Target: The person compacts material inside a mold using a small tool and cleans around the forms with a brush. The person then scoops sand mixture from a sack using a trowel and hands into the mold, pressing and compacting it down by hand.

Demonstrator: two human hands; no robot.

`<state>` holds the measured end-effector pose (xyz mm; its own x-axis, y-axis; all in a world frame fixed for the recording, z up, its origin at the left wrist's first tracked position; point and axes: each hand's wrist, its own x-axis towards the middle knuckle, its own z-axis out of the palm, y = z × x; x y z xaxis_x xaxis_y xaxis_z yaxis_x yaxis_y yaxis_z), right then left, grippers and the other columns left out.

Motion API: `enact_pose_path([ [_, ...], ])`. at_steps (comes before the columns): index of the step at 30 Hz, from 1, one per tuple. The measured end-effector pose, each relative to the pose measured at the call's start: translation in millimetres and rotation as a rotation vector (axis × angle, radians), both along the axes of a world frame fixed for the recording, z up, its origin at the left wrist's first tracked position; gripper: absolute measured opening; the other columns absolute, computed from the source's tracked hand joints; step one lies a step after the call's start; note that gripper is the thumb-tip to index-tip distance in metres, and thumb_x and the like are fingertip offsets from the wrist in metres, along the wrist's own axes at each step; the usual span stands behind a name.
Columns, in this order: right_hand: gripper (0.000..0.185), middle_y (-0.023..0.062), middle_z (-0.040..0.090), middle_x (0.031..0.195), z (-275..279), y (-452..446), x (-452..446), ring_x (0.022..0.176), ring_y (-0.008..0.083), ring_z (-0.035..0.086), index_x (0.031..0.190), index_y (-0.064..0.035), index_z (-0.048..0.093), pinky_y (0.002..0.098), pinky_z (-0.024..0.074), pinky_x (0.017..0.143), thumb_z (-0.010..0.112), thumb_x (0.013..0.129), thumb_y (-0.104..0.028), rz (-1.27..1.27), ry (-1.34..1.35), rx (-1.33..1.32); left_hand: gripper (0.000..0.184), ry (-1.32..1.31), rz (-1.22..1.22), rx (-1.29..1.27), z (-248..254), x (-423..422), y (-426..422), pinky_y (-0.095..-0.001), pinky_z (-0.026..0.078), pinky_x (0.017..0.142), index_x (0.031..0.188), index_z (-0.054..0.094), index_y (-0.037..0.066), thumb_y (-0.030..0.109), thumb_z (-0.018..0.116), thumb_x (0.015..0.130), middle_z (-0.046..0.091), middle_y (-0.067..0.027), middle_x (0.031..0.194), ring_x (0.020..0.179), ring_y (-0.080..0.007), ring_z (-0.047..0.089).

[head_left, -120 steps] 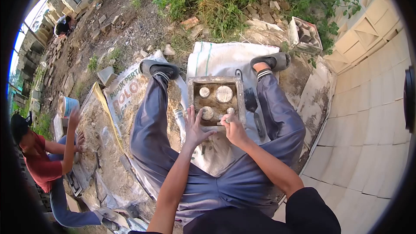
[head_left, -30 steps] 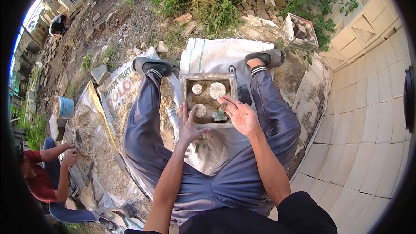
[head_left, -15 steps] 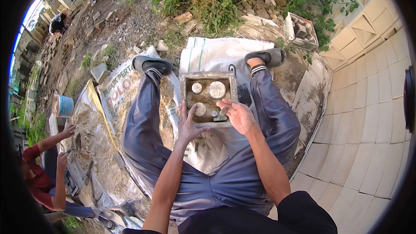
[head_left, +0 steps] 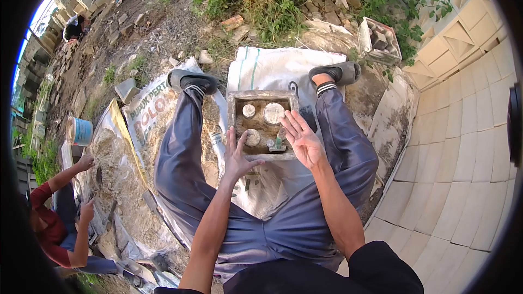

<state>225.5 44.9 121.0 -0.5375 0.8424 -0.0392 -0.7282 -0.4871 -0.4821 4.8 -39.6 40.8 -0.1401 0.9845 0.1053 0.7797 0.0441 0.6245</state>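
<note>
Between my legs sits a shallow square box point(head_left: 232, 110) with worn, dusty rims. Inside it are three round pieces with pale crusted tops: a small one point(head_left: 249, 111) at far left, a larger one point(head_left: 273, 112) at far right, and another point(head_left: 252, 138) near my left fingers. A small greenish, see-through piece point(head_left: 280, 138) stands in the near right corner beside a little round metallic item point(head_left: 269, 143). My left hand point(head_left: 238, 159) is open, fingers spread across the box's near left edge. Over the right rim, my right hand point(head_left: 306, 144) is open, palm turned up, holding nothing.
A white woven sack point(head_left: 283, 62) lies under the box. Left of my leg are a printed sack point(head_left: 150, 106), sandy material point(head_left: 111, 155) and a bucket point(head_left: 81, 133). Another person's arm point(head_left: 68, 172) works there. Pale tiles point(head_left: 430, 179) line the right; a debris-filled crate point(head_left: 379, 41) sits beyond.
My right hand has moved from the greenish piece to the right, its fingers straightening. More of that piece now shows. My left hand has stayed put. The other person's hands have shifted slightly.
</note>
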Motion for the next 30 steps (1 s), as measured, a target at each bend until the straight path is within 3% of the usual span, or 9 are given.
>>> enact_pose_path([
  [13, 0.088, 0.0098, 0.008, 0.159, 8, -1, -1, 0.146, 0.0310, 0.013, 0.150, -0.0023, 0.016, 0.0398, 0.0236, 0.115, 0.035, 0.066, 0.017, -0.034, -0.066, -0.076, 0.113, -0.005, -0.006, -0.007, -3, -1, 0, -0.0500, 0.023, 0.114, 0.143, 0.039, 0.014, 0.049, 0.089, 0.047, 0.008, -0.0225, 0.156, 0.144, -0.0401, 0.009],
  [22, 0.088, 0.0094, 0.009, 0.159, 11, -4, -2, 0.146, 0.0293, 0.013, 0.150, -0.0022, 0.017, 0.0397, 0.0204, 0.115, 0.041, 0.066, 0.011, -0.005, 0.016, -0.001, 0.113, 0.012, -0.002, -0.044, 1, 0, 1, -0.0499, 0.023, 0.114, 0.143, 0.038, 0.014, 0.049, 0.089, 0.048, 0.008, -0.0225, 0.156, 0.144, -0.0399, 0.009],
  [25, 0.082, 0.0104, 0.018, 0.157, 20, -6, -4, 0.144, 0.0280, 0.020, 0.150, -0.0031, 0.018, 0.0381, 0.0237, 0.114, 0.043, 0.073, 0.012, 0.003, 0.041, -0.003, 0.113, 0.002, -0.003, -0.043, 1, 0, 1, -0.0499, 0.023, 0.114, 0.143, 0.038, 0.014, 0.049, 0.089, 0.048, 0.008, -0.0223, 0.156, 0.144, -0.0397, 0.008],
  [27, 0.060, 0.0124, 0.046, 0.140, 26, -9, -10, 0.131, 0.0269, 0.045, 0.142, -0.0027, 0.036, 0.0351, 0.0367, 0.106, 0.048, 0.084, 0.009, 0.083, -0.759, 0.506, 0.113, 0.002, -0.005, -0.038, 1, 0, 1, -0.0498, 0.023, 0.114, 0.143, 0.038, 0.014, 0.048, 0.089, 0.048, 0.009, -0.0223, 0.156, 0.144, -0.0396, 0.008],
  [28, 0.060, 0.0124, 0.046, 0.140, 16, -10, -12, 0.131, 0.0269, 0.045, 0.142, -0.0027, 0.036, 0.0351, 0.0367, 0.106, 0.048, 0.084, 0.009, 0.083, -0.759, 0.506, 0.113, 0.002, -0.004, -0.038, 0, -1, 0, -0.0498, 0.023, 0.114, 0.143, 0.038, 0.014, 0.048, 0.089, 0.048, 0.009, -0.0223, 0.156, 0.144, -0.0396, 0.008],
  [30, 0.032, 0.0124, 0.065, 0.112, 0, -15, -20, 0.106, 0.0249, 0.063, 0.124, -0.0061, 0.051, 0.0369, 0.0490, 0.089, 0.054, 0.092, -0.003, 0.036, -1.150, 0.778, 0.112, 0.023, -0.009, -0.042, 1, 0, 2, -0.0498, 0.023, 0.114, 0.143, 0.039, 0.014, 0.048, 0.089, 0.048, 0.009, -0.0224, 0.156, 0.144, -0.0396, 0.008],
])
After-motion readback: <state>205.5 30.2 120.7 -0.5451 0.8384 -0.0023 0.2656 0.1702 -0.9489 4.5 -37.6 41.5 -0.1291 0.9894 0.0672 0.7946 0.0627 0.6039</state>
